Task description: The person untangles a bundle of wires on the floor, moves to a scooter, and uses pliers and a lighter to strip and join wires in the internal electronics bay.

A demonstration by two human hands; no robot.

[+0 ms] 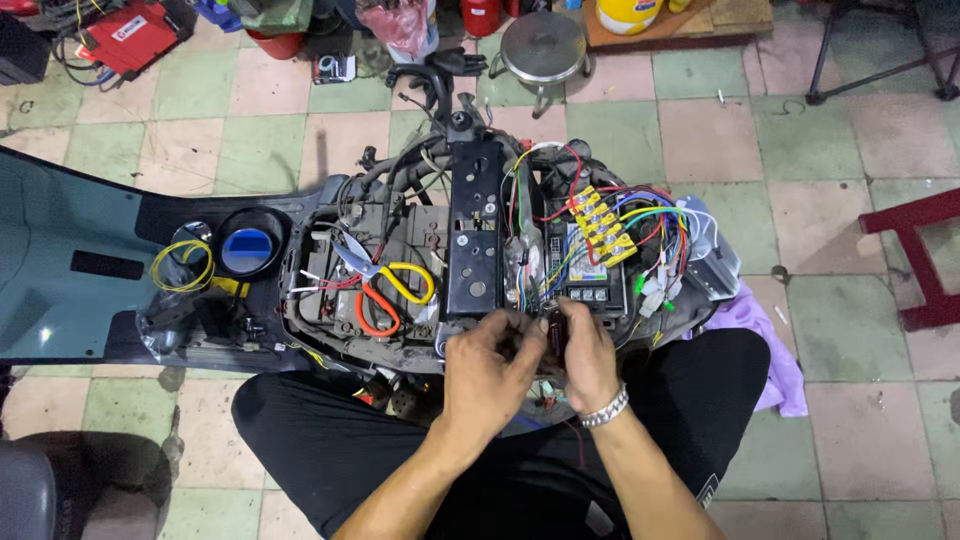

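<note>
- Our black trousers (420, 450) fill the bottom of the view — we sit with our knees wide apart on the tiled floor (820, 140).
- Our left hand (487, 372) and right hand (588, 362) meet close together, just above our lap, at the near edge of an opened scooter body (400, 290).
- Both hands have curled fingers that pinch a small bundle of wires (545, 325) between them. The left thumb and fingers press in from one side, the right ones from the other.
- Our right wrist wears a silver bracelet (605, 408).
- Just past the hands sits a black box (597, 278) with lots of coloured wires — red, blue, green and yellow — and a yellow connector strip (603, 228) above it.
- A long black metal bar (473, 235) runs up the middle of the scooter.
- Left of the bar lie pliers (385, 295) with orange and yellow handles.
- Farther left, a coil of yellow wire (181, 264) rests beside a round blue dial (249, 248).
- A purple cloth (765, 345) lies by our right knee.
- A round metal stool (545, 45) stands far off.
</note>
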